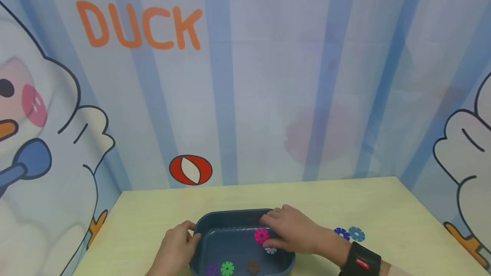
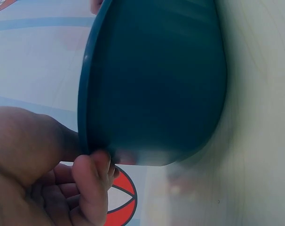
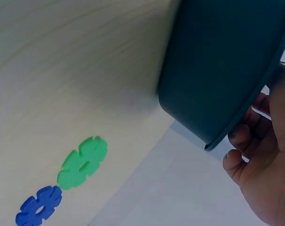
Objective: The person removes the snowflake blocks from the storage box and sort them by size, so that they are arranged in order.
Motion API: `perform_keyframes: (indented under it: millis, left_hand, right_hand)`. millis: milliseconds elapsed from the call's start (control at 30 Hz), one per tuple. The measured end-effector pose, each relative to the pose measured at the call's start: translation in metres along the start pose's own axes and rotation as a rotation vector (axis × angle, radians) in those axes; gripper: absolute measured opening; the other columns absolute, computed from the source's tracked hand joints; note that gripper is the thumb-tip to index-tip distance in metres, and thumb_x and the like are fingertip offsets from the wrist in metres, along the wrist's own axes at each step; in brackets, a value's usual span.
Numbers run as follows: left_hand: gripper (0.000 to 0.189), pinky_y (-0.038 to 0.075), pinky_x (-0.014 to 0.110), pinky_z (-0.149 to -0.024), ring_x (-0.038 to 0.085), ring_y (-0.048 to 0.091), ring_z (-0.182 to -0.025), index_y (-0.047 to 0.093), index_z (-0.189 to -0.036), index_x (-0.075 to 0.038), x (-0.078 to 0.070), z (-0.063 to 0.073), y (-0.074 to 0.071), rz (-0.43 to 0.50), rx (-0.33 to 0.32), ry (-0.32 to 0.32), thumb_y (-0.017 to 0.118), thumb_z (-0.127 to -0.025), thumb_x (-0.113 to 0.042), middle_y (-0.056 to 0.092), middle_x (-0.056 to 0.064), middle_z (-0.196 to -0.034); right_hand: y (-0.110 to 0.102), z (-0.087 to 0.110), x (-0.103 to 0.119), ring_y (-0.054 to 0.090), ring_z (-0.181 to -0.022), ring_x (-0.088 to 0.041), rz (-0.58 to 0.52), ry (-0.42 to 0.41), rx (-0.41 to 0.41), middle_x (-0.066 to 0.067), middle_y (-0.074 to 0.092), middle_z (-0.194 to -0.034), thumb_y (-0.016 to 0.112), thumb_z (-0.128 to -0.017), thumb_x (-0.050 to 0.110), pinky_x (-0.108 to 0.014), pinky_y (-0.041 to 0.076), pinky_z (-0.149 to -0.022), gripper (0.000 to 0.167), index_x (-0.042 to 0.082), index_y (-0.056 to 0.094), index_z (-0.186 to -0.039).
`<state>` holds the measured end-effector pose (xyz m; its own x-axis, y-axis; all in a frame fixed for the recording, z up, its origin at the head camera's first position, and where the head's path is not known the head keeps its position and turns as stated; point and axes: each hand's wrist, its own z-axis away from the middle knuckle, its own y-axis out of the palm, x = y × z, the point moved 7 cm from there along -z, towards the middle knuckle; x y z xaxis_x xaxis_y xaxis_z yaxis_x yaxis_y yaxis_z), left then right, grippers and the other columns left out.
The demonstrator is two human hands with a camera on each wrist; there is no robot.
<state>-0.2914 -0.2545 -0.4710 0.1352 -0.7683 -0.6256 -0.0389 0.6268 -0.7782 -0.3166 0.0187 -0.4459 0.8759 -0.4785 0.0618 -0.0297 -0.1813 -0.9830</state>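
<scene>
Left hand (image 1: 177, 244): is bent into a pinch
Right hand (image 1: 289, 230): fingers (image 3: 239, 137) are loosely curved, thumb (image 1: 275, 244) held apart
Right forearm (image 1: 333, 246): is angled toward left hand

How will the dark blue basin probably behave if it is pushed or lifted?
The basin is probably stiff, as its rim looks even where the left hand grips it. Its broad, low shape suggests it would slide rather than tip. The green notched piece inside seems loose, so it may shift.

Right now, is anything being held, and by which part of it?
The left hand grips the dark blue tray by its left rim. Whether the right hand holds anything cannot be told.
</scene>
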Motion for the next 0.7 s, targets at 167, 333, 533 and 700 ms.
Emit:
perform_keyframes:
  millis: [167, 333, 533, 700]
  left_hand:
    - [0.027, 0.048, 0.03, -0.056, 0.014, 0.056, -0.061, 0.069, -0.119, 0.009, -0.001, 0.001, -0.001, 0.002, -0.008, 0.012, 0.072, -0.1, -0.01, 0.062, 0.001, -0.07]
    - [0.027, 0.049, 0.03, -0.057, 0.014, 0.056, -0.061, 0.069, -0.118, 0.009, 0.0, 0.001, -0.003, -0.001, -0.013, 0.013, 0.072, -0.1, -0.01, 0.062, 0.001, -0.07]
    - [0.028, 0.049, 0.03, -0.057, 0.014, 0.056, -0.062, 0.068, -0.119, 0.009, 0.001, 0.0, -0.002, 0.004, -0.005, -0.002, 0.072, -0.1, -0.01, 0.062, 0.001, -0.071]
    - [0.027, 0.049, 0.03, -0.057, 0.014, 0.056, -0.061, 0.069, -0.118, 0.009, 0.0, 0.001, -0.001, 0.011, -0.006, 0.004, 0.072, -0.099, -0.009, 0.061, 0.001, -0.069]
  right_hand:
    - [0.008, -0.007, 0.005, 0.054, -0.082, -0.002, 0.017, -0.009, 0.038, 0.01, 0.066, -0.096, 0.069, -0.102, 0.05, -0.024, 0.042, -0.072, 0.039, 0.016, 0.064, -0.121]
    - [0.013, -0.017, 0.006, 0.049, -0.076, -0.001, 0.03, 0.014, 0.082, 0.014, 0.059, -0.087, 0.073, -0.099, 0.05, -0.023, 0.043, -0.07, 0.037, 0.018, 0.063, -0.115]
    - [0.026, -0.027, 0.007, 0.055, -0.076, -0.004, 0.07, 0.071, 0.165, 0.011, 0.061, -0.086, 0.073, -0.095, 0.057, -0.027, 0.049, -0.071, 0.044, 0.019, 0.061, -0.111]
    - [0.037, -0.029, 0.004, 0.062, -0.081, -0.007, 0.116, 0.125, 0.212, 0.006, 0.068, -0.094, 0.07, -0.098, 0.057, -0.029, 0.051, -0.073, 0.043, 0.017, 0.065, -0.115]
